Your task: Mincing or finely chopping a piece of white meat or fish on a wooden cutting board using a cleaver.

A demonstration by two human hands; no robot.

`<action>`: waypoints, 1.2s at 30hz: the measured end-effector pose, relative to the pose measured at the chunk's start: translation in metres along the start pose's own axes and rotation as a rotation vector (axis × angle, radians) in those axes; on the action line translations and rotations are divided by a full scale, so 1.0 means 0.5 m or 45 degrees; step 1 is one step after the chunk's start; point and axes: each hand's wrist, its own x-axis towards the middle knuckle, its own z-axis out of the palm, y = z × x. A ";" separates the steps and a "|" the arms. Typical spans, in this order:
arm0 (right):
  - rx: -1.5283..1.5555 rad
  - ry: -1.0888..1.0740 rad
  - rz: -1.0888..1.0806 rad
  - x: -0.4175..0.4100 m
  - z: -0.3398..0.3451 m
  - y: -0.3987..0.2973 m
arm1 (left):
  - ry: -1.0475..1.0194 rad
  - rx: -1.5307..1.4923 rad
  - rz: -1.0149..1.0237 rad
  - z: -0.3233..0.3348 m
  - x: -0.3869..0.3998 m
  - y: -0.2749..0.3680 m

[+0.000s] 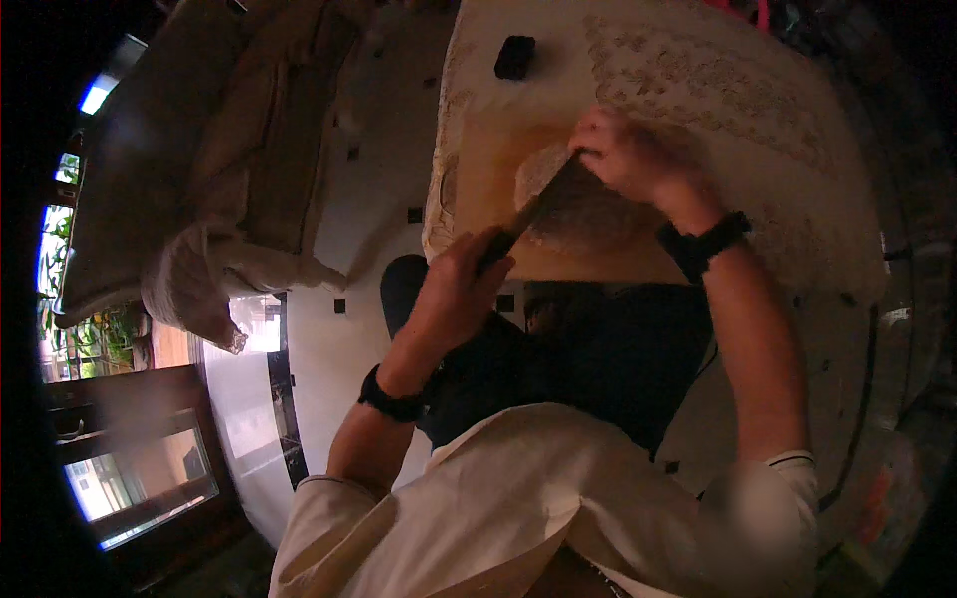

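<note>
My left hand (pixel 460 288) is closed around the near end of a long, narrow dark tool (pixel 552 185); its exact kind is hard to make out in the dim light. The fingers of my right hand (pixel 624 153), slightly blurred, pinch its far end. The tool slants across a flat, roundish pale piece (pixel 540 170), which could be dough. Under that lies an orange-brown board (pixel 478 198) at the near edge of the table. My right hand and forearm cover part of the board. Both wrists wear black bands.
A pale lace-patterned tablecloth (pixel 703 82) covers the table, with a small black box-like object (pixel 514 58) at its far left. Left of the table stands a sofa (pixel 247 142) draped with cloth. Tiled floor (pixel 318 396) with small dark squares runs beside my legs (pixel 568 366), which reach under the table.
</note>
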 end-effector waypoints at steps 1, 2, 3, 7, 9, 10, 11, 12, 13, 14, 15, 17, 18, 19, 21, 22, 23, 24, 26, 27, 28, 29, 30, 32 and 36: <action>-0.019 -0.026 -0.024 -0.001 0.009 0.007 | 0.007 0.010 -0.032 0.010 -0.002 0.002; -0.027 -0.018 -0.021 -0.007 0.008 0.018 | 0.014 0.019 -0.065 0.014 -0.001 0.005; -0.003 -0.045 0.056 -0.009 0.003 0.009 | 0.014 0.019 -0.072 0.012 -0.007 0.008; -0.029 0.038 -0.052 0.002 -0.021 -0.005 | 0.057 0.009 0.006 0.011 -0.016 0.002; -0.055 0.006 -0.039 -0.015 0.012 0.013 | 0.041 -0.023 0.016 0.013 -0.009 0.012; -0.077 -0.032 -0.030 -0.017 0.019 0.015 | -0.035 -0.099 -0.119 0.008 -0.007 0.035; -0.087 -0.030 -0.026 -0.021 0.014 0.024 | -0.113 -0.174 -0.255 0.006 -0.005 0.049; -0.026 -0.010 -0.002 -0.020 0.007 0.017 | -0.106 -0.176 -0.264 0.004 -0.011 0.047; 0.042 0.008 0.027 -0.021 0.001 0.004 | -0.042 -0.097 -0.132 0.004 -0.021 0.044; 0.056 -0.001 0.023 -0.027 -0.007 -0.010 | 0.021 -0.018 -0.001 0.004 -0.031 0.040; 0.023 -0.022 0.046 -0.028 -0.028 -0.024 | 0.029 -0.018 -0.006 0.008 -0.030 0.036; -0.008 -0.047 0.060 -0.038 -0.028 -0.016 | -0.034 -0.010 0.042 0.023 -0.027 0.022; -0.045 -0.044 0.036 -0.062 -0.014 0.006 | -0.041 -0.021 0.061 0.033 -0.023 0.025; -0.066 -0.041 0.001 -0.062 -0.009 0.009 | -0.046 -0.030 0.053 0.039 -0.024 0.026; -0.065 -0.027 0.034 -0.064 -0.028 0.003 | -0.045 -0.041 0.029 0.045 -0.032 0.031; -0.062 -0.015 0.074 -0.068 -0.037 -0.012 | -0.036 -0.095 0.033 0.046 -0.041 0.037; -0.053 -0.025 0.071 -0.076 -0.040 -0.021 | -0.026 -0.150 0.038 0.049 -0.048 0.041; -0.093 -0.062 0.066 -0.080 -0.048 -0.024 | -0.014 -0.156 0.034 0.056 -0.049 0.040; -0.134 -0.108 0.047 -0.090 -0.047 -0.019 | -0.044 -0.120 0.055 0.073 -0.049 0.036; -0.165 -0.146 0.069 -0.094 -0.037 -0.017 | -0.038 -0.123 0.056 0.077 -0.048 0.040; -0.196 -0.185 0.090 -0.098 -0.031 -0.014 | -0.032 -0.087 0.070 0.080 -0.050 0.046; -0.198 -0.188 0.084 -0.105 -0.034 -0.007 | -0.026 -0.051 0.084 0.082 -0.049 0.051; -0.215 -0.104 0.101 -0.095 -0.036 -0.032 | -0.011 -0.051 0.052 0.078 -0.059 0.049; -0.254 -0.028 0.110 -0.095 -0.041 -0.059 | -0.044 -0.193 0.056 0.075 -0.060 0.055; -0.564 -0.137 0.175 -0.131 -0.019 -0.053 | -0.062 -0.139 0.020 0.109 -0.053 0.037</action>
